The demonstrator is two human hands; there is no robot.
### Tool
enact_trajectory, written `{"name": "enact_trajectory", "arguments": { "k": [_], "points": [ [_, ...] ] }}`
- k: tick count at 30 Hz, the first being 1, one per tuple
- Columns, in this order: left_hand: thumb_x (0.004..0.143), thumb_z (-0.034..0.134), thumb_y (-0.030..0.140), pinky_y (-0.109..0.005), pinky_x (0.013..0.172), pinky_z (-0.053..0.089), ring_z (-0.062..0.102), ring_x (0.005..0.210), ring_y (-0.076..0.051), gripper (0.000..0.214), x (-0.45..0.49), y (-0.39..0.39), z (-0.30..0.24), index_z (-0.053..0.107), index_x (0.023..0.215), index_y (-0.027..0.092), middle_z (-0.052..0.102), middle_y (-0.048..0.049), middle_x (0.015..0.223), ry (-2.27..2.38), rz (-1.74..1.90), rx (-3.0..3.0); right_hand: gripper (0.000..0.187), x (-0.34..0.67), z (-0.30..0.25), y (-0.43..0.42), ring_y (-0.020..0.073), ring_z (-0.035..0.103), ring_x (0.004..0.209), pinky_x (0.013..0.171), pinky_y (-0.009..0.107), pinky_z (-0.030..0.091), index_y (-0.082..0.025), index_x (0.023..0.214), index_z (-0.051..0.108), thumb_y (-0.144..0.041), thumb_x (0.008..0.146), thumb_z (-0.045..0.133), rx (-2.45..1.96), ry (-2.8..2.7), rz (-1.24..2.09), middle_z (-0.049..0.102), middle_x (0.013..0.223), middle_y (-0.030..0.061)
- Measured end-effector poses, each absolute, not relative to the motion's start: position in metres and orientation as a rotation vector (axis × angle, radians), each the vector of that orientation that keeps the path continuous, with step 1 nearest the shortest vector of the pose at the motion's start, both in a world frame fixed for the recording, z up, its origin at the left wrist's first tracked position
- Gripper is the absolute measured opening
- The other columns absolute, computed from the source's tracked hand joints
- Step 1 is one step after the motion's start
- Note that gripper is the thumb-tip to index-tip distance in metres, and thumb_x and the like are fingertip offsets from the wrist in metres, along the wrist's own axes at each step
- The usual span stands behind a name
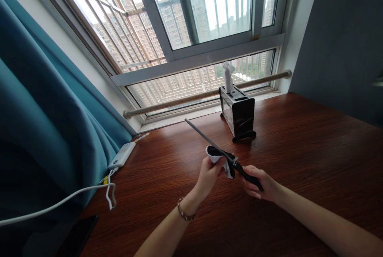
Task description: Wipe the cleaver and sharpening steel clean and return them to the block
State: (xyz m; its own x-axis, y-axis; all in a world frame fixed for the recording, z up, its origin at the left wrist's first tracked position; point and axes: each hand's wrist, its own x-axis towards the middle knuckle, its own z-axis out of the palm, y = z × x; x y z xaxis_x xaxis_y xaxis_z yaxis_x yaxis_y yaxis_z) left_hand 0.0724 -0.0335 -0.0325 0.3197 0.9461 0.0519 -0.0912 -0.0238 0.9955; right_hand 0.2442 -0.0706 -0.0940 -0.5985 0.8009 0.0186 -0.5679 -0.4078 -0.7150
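Note:
My right hand (263, 183) is wrapped round the black handle of a honing steel (201, 132). The long grey rod slants up and left from the handle, over the table. My left hand (208, 175) pinches a black-and-white cloth (214, 154) against the rod, close to the guard. Part of the cloth is folded behind the rod, and some left fingers are hidden by it. A beaded bracelet (186, 211) circles my left wrist.
A black box with glossy sides (243, 117) stands at the back, a white tissue-like piece (228, 77) rising from its top. A white power bank (122, 155) with cables lies left on the wooden table (299, 141), beside a blue curtain (60, 101). A dark flat device (79, 233) lies front left.

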Motion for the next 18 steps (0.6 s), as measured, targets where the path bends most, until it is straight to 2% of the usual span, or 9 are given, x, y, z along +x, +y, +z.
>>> {"name": "enact_trajectory", "arguments": {
  "k": [6,13,18],
  "points": [
    [0.064,0.069,0.042,-0.018,0.037,0.025,0.035,0.039,-0.004,0.036,0.071,-0.0287,-0.0356,0.048,0.064,0.012,0.044,0.0036,0.049,0.898,1.028,1.222,0.035,0.2435,-0.0895,-0.0723,0.0052,0.03,0.026,0.027,0.016,0.026,-0.01,0.071,0.053,-0.042,0.085,0.047,-0.5,-0.982,1.98,0.037,0.038,-0.006],
    [0.067,0.067,0.041,-0.018,0.037,0.022,0.03,0.039,-0.003,0.034,0.0713,-0.0309,-0.0335,0.054,0.067,0.01,0.048,0.0014,0.052,0.798,0.932,1.199,0.032,0.244,-0.0897,-0.0716,0.0069,0.037,0.03,0.03,0.018,0.033,-0.012,0.068,0.051,-0.039,0.084,0.051,-0.699,-1.225,1.678,0.043,0.04,-0.0044],
    [0.067,0.068,0.04,-0.018,0.037,0.02,0.029,0.038,-0.003,0.032,0.0669,-0.032,-0.0286,0.055,0.067,0.01,0.044,0.0029,0.049,0.729,0.934,1.233,0.033,0.2458,-0.0836,-0.0724,0.0077,0.039,0.031,0.032,0.02,0.036,-0.012,0.065,0.05,-0.04,0.082,0.052,-0.684,-1.252,1.634,0.044,0.041,-0.004]
  ]
}}
